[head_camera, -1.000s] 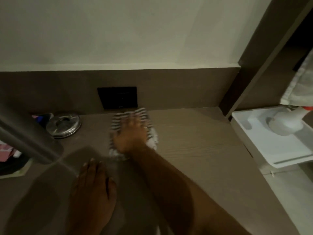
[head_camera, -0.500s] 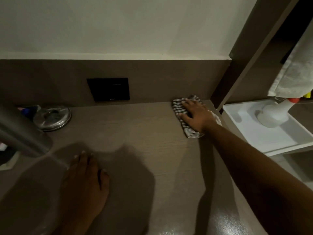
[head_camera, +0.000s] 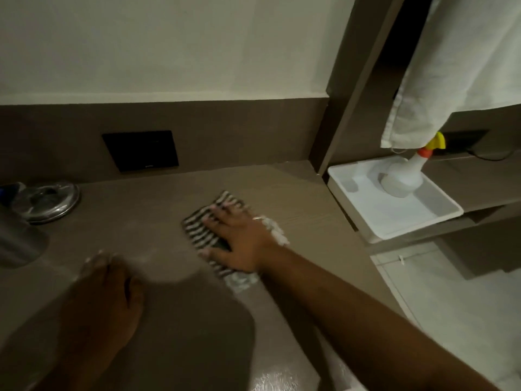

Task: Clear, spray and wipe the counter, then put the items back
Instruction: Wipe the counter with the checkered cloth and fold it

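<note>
Head view, nearest first: the left hand (head_camera: 105, 303) rests flat on the counter (head_camera: 158, 210) at the near left, fingers straight and close together, holding nothing. Further in, right of centre, the right hand (head_camera: 239, 238) presses a striped cloth (head_camera: 201, 225) onto the wood, fingers spread and straight on top of it rather than curled around it. Far left, a metal lid (head_camera: 49, 201) sits by the back wall. Beyond the counter's right edge, a spray bottle (head_camera: 403, 179) stands in a white tray (head_camera: 363, 218) under a hanging towel (head_camera: 451, 66).

Wiping looks to be under way. With only flat pressure on it, the cloth could bunch or slip out from under the palm. A long sweep left could knock the lid, and the spot beneath it may go unwiped.
</note>
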